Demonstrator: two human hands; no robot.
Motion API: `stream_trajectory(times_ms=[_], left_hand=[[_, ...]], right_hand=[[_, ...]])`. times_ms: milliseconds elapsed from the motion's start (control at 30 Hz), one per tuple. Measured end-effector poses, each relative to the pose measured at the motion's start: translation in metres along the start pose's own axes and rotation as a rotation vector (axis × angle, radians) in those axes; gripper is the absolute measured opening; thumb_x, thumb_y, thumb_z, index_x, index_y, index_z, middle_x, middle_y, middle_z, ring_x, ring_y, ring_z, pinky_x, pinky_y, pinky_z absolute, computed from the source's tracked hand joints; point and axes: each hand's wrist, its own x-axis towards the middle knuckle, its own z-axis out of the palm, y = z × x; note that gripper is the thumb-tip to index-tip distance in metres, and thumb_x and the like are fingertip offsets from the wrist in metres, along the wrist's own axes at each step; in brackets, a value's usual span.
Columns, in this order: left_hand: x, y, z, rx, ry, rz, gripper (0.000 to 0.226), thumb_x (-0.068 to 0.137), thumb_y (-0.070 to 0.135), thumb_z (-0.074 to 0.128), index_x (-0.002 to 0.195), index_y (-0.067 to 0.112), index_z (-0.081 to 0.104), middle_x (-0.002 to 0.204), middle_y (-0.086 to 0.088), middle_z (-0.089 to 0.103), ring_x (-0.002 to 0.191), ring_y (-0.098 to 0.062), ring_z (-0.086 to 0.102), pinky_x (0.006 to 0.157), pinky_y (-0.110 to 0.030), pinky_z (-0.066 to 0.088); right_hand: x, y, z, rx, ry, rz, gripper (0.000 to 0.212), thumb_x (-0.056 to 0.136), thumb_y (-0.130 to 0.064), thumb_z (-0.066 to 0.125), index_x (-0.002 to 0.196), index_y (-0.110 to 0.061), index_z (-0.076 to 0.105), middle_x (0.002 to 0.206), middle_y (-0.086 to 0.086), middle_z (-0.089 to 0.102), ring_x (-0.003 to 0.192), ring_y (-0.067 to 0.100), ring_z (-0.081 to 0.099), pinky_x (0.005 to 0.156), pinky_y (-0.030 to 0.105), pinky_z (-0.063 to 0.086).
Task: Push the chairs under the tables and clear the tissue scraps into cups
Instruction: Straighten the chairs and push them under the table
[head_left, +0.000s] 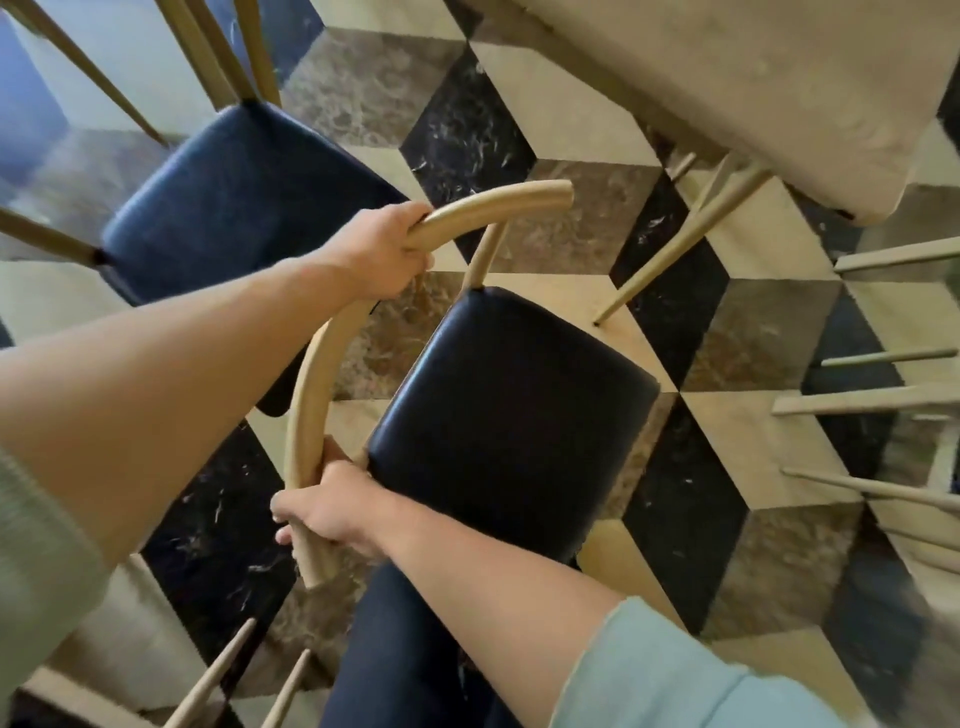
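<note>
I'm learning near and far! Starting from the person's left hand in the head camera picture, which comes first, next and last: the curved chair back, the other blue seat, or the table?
1. Curved chair back: the left hand grips it.
2. Other blue seat: just left of that hand.
3. Table: farthest, upper right.

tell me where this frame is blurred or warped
Head view: wide-angle warp bends the table edge and floor tiles; motion blur smears the far corners and the second chair; both hands, left and right, and the held chair stay fairly sharp.
</note>
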Motion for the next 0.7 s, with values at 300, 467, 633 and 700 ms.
stream_trajectory(times_ms=[300,467,633,700], left_hand=[[-0.009,-0.03,-0.016,-0.124,0.12,-0.113,0.035,0.098,0.023,0.061,0.132,0.028,0.054,0.095,0.008,0.06,0.085,-0.011,0.06,0.082,-0.038,0.049],[-0.006,-0.018,-0.006,-0.206,0.23,-0.203,0.028,0.098,0.023,0.06,0.125,0.025,0.055,0.092,0.006,0.059,0.078,-0.008,0.058,0.06,-0.021,0.039],[-0.007,0.003,0.018,-0.286,0.352,-0.281,0.023,0.097,0.022,0.06,0.119,0.022,0.057,0.093,0.002,0.061,0.079,-0.011,0.059,0.059,-0.022,0.039],[-0.004,0.012,0.027,-0.308,0.398,-0.307,0.023,0.097,0.022,0.061,0.12,0.022,0.058,0.093,0.0,0.063,0.079,-0.016,0.062,0.059,-0.024,0.043]], right_hand=[[-0.01,0.006,-0.031,-0.321,0.024,0.01,0.05,0.088,-0.018,0.066,0.13,-0.025,0.039,0.091,0.002,0.065,0.071,0.016,0.068,0.08,0.036,0.06],[-0.027,0.017,-0.078,-0.371,0.024,-0.048,0.046,0.086,-0.006,0.063,0.127,-0.019,0.048,0.089,0.003,0.055,0.06,0.016,0.056,0.052,0.025,0.05],[-0.043,0.032,-0.128,-0.42,0.053,-0.01,0.043,0.074,-0.015,0.064,0.115,-0.029,0.057,0.101,0.01,0.059,0.075,0.025,0.06,0.061,0.037,0.053],[-0.048,0.033,-0.15,-0.444,0.06,0.003,0.047,0.072,-0.016,0.065,0.116,-0.032,0.059,0.108,0.009,0.059,0.084,0.025,0.064,0.067,0.036,0.057]])
